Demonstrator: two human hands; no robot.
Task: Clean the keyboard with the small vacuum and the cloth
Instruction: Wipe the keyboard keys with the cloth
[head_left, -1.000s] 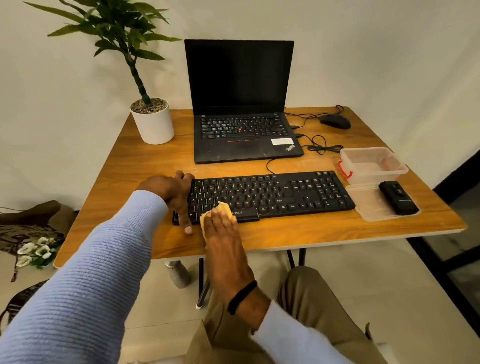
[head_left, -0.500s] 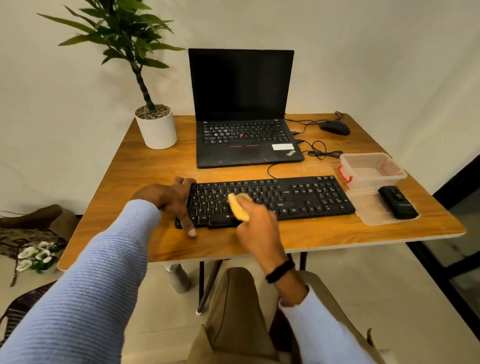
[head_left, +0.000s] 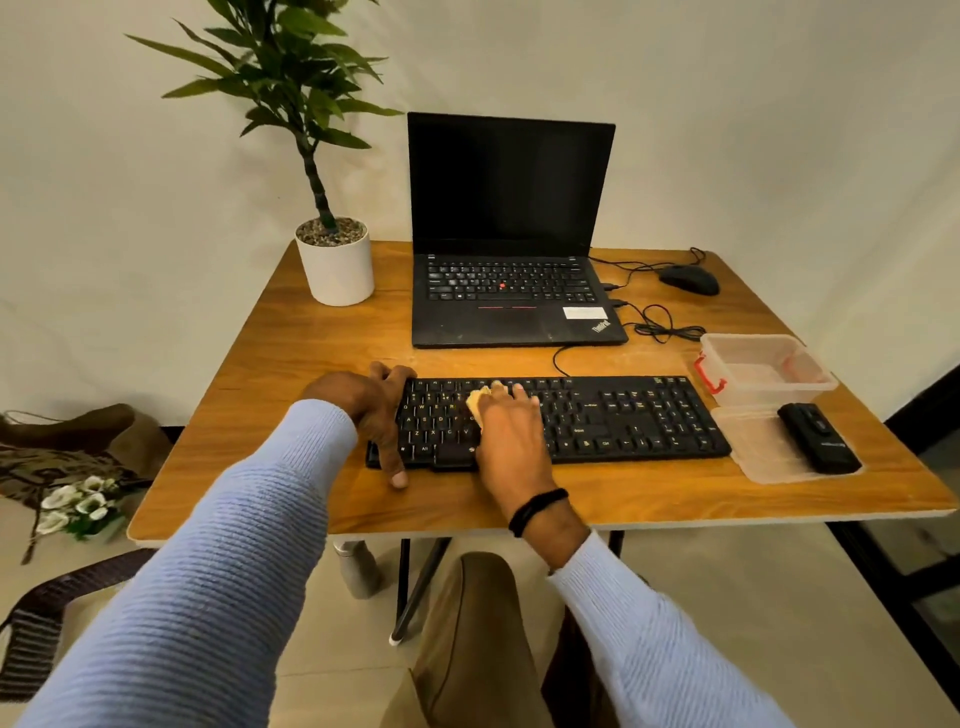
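A black keyboard (head_left: 623, 415) lies across the front of the wooden table (head_left: 291, 364). My left hand (head_left: 371, 410) clasps its left end, thumb along the front edge. My right hand (head_left: 511, 431) presses a small yellow cloth (head_left: 475, 401) flat onto the upper left keys; only a corner of the cloth shows beside my fingers. The small black vacuum (head_left: 818, 437) rests on a clear lid (head_left: 753, 447) to the right of the keyboard, touched by neither hand.
An open black laptop (head_left: 511, 291) stands behind the keyboard, with a potted plant (head_left: 335, 260) at the back left and a mouse (head_left: 690, 279) with loose cables at the back right. A clear plastic box (head_left: 763, 370) sits right of the keyboard.
My right hand has carried the cloth from the keyboard's front edge up and onto the upper left keys. The left hand has stayed on the keyboard's left end.
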